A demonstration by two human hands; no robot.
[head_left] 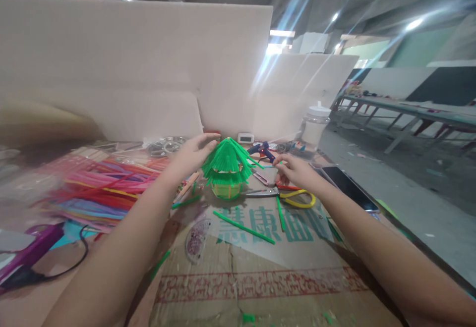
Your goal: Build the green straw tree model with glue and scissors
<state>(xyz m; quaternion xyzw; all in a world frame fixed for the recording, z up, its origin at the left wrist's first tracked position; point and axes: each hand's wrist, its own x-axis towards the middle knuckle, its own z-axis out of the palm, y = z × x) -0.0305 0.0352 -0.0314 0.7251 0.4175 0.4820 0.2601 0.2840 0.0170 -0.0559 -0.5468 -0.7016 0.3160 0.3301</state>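
Observation:
A small green craft (227, 161), shaped like a tiered cone roof of fuzzy strips over a paler green base, stands upright on the cardboard. Beside its upper left is my left hand (197, 152), fingers stretched out and apart; whether they touch the strips I cannot tell. My right hand (293, 169) is to the craft's right, its fingers curled together near the handle of a dark blue glue gun (263, 149). What those fingers hold, if anything, is not visible. Below that hand lie scissors (299, 199) with yellow and red handles, blades toward the craft.
Colourful pipe cleaners (107, 183) are heaped at left, near a purple tool (33, 250) with a black cable. Loose green pieces (243, 227) and a protractor (197, 240) lie in front. A phone (349, 188) and a lidded jar (316, 125) stand right; white boards (148, 49) rise behind.

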